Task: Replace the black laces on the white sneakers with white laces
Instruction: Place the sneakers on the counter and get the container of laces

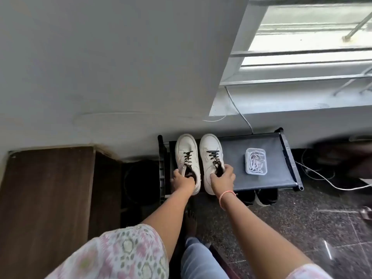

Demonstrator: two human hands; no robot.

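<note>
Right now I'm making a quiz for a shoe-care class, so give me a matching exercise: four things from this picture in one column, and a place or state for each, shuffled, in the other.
Things:
1. left hand
2. right hand
3. clear plastic box
4. rack shelf

Places or states:
A. holds tangled white laces
B. grips the heel opening of the right sneaker
C. carries both sneakers and the box
D. grips the heel opening of the left sneaker

Pairs: 1-D, 2-B, 3-A, 4-C
</note>
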